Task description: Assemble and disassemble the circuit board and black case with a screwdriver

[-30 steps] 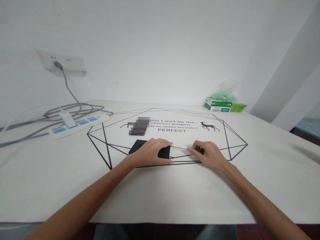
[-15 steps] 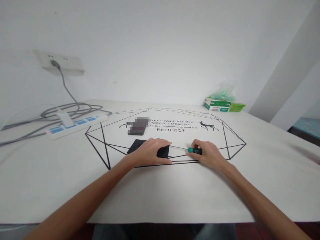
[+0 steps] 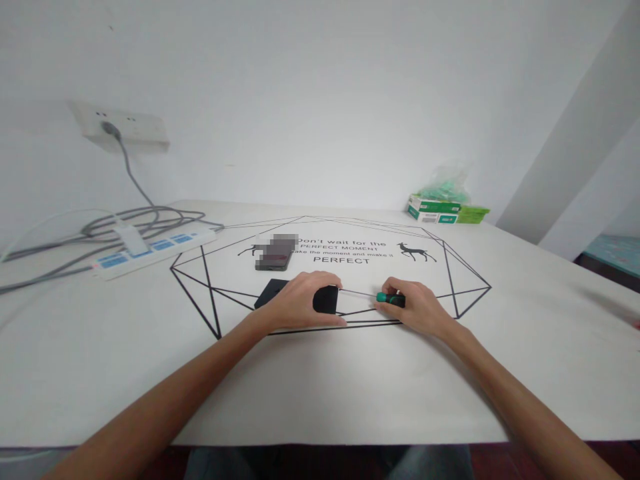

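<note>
A flat black box (image 3: pixel 326 300) lies on the white table, partly covered by my left hand (image 3: pixel 303 300). That hand is wrapped over the box, its fingers at the far edge and its thumb along the near side. My right hand (image 3: pixel 413 303) is closed round the green and black handle of a screwdriver (image 3: pixel 391 299). The screwdriver lies nearly level, its thin metal shaft pointing left, with the tip at the right side of the box. What the tip meets there is too small to make out.
A dark phone (image 3: pixel 275 260), partly pixelated, lies behind the box. At the left are a white power strip (image 3: pixel 157 253) and coiled grey cables (image 3: pixel 130 217), one running to a wall socket (image 3: pixel 120 127). Green and white boxes (image 3: pixel 434 209) with a plastic bag stand at the back right.
Very little differs. My left fingers have shifted slightly at the box's far edge, and my right hand has turned a touch on the screwdriver handle.
</note>
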`<state>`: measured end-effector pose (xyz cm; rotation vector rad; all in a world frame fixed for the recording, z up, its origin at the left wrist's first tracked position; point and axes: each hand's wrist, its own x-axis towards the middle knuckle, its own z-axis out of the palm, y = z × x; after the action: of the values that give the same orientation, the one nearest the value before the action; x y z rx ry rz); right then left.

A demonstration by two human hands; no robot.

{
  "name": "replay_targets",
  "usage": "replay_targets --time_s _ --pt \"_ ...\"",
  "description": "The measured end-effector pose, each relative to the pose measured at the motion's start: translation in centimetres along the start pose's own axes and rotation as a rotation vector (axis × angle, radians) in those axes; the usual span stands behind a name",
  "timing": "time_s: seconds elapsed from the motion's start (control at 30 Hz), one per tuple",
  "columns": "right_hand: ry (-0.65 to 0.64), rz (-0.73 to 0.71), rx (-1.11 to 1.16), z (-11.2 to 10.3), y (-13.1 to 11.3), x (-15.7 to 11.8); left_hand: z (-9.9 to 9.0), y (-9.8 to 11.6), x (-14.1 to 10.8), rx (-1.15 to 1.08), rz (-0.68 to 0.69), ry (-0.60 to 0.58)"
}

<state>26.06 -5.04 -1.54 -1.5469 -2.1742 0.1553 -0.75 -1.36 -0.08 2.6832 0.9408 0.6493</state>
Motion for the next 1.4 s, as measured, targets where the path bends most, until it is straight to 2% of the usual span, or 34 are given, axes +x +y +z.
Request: replay_targets --time_s 0.17,0.43,0.8,1.07,1.23,1.4 --pt "0.02 0.008 0.045 -0.1 0.2 0.0 0.0 0.0 0.1 0.004 0.034 0.081" --pt "0.045 -0.029 0.117 0.0 0.2 0.1 0.2 0.1 0.0 0.027 0.047 0.036" --pt "0.11 -0.026 0.151 -0.5 0.5 0.2 0.8 -0.1 0.2 0.032 0.041 0.08" --pt "0.195 0.025 0.173 -0.8 1.5 0.4 0.7 0.3 0.7 0.138 -0.022 -0.088" --pt "0.138 0.039 0.243 -1.0 1.1 0.2 -1.0 -0.5 0.0 0.104 -0.07 -0.15" --pt "-0.041 0.032 0.343 -1.1 0.3 -0.5 -1.9 -1.4 -0.3 0.071 -0.054 -0.209"
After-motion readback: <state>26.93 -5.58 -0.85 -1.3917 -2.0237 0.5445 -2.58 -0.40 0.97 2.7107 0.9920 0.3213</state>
